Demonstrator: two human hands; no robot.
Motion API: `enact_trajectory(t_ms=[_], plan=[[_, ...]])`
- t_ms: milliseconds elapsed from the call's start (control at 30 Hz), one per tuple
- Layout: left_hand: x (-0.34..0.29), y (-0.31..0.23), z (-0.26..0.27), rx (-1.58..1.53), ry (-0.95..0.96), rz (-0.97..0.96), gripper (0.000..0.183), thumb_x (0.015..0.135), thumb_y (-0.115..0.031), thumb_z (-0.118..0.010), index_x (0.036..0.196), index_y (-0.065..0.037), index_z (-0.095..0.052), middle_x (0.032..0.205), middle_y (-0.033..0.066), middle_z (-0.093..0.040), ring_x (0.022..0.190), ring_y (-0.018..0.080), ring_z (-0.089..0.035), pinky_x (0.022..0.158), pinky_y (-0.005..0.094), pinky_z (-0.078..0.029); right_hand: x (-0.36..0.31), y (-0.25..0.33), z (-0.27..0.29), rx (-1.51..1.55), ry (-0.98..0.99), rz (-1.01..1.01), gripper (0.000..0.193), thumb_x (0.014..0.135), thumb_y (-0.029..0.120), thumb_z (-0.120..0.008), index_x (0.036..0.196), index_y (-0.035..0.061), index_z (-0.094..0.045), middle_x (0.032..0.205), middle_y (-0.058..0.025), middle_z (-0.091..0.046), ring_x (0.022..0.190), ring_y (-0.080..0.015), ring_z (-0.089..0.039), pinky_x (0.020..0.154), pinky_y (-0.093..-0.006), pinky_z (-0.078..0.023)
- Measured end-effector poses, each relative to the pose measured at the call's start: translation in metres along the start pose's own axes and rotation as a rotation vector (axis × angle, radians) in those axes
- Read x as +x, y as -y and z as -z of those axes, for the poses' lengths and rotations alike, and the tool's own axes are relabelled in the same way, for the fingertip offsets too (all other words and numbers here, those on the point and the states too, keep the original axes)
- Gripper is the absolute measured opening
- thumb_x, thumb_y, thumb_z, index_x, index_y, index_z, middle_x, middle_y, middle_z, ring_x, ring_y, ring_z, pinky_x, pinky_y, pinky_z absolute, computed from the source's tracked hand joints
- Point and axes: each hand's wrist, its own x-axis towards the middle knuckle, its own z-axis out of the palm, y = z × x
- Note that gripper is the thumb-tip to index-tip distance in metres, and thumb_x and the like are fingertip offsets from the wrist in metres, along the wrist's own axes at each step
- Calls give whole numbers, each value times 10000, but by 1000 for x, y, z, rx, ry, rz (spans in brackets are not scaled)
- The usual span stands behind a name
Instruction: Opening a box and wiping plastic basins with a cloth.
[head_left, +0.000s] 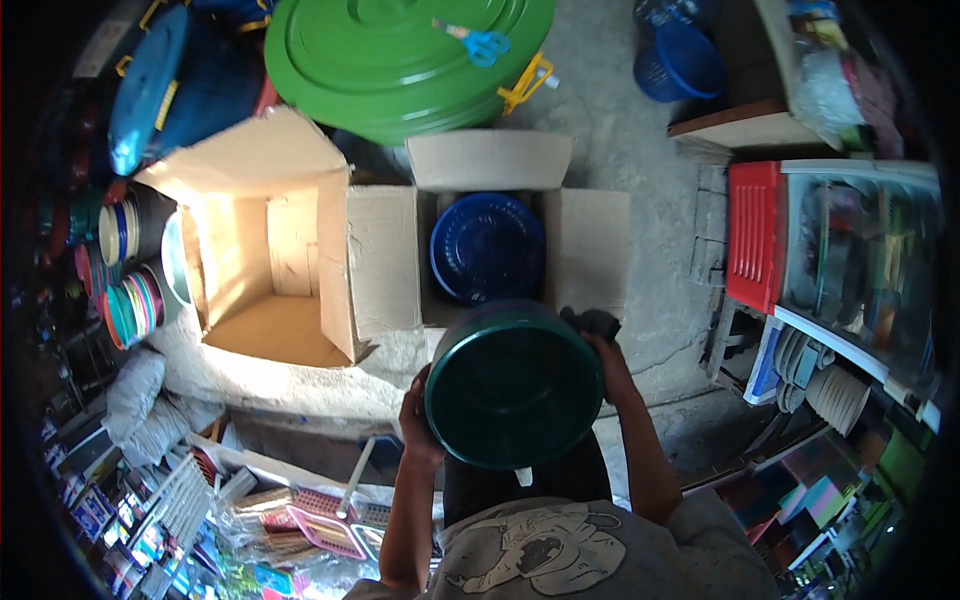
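Note:
A round dark green basin (513,390) is held in front of my body, its wide mouth facing up. My left hand (418,412) is closed on its left side. My right hand (606,350) grips the right side, where a small black thing (592,322) shows that I cannot make out. Just beyond the basin stands an open cardboard box (590,240) with its flaps folded out. Inside it lies a blue plastic basin (488,245) with a slotted or patterned rim. The green basin overlaps the box's near edge.
A second open cardboard box (270,330) lies to the left. Behind stands a large green lidded tub (400,70) with blue scissors (484,48) on its lid. Blue baskets (680,68) sit at the far right, and a glass case (850,250) stands at the right.

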Motion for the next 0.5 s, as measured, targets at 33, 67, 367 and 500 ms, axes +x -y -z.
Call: enact_trajectory(t_ms=[33,67,367,500], plan=[[-15,2,-11,146,-121,19,522,1051,-385,-431,1459,-62,-470,1397,125,-587,1295,256,-564,1113,406,-448,-21,-2,4,14,-1,32,534,962,397,-628,1284,-27,-617,1150,-110,-684,1070,-198,-638,976,-349,-473],[-24,4,-27,292,-237,30,550,1056,-386,-426,1496,-56,-431,1439,129,-557,1337,264,-532,1141,412,-419,-38,-3,8,30,-14,34,516,966,390,-617,1274,-24,-620,1134,-109,-688,1055,-198,-641,965,-349,-478],[-75,6,-88,712,80,-40,676,1053,-395,-466,1593,-37,-274,1573,171,-398,1459,272,-381,1210,398,-294,-137,-25,39,211,-79,221,442,990,355,-541,1206,-17,-639,1054,-112,-693,962,-200,-661,891,-352,-507],[-63,-9,-106,818,159,78,680,1003,-335,-565,1575,-47,-337,1558,156,-420,1453,274,-383,1210,391,-271,-163,-29,39,368,-198,237,405,1026,358,-475,1180,21,-639,971,-84,-699,862,-185,-688,813,-367,-552]])
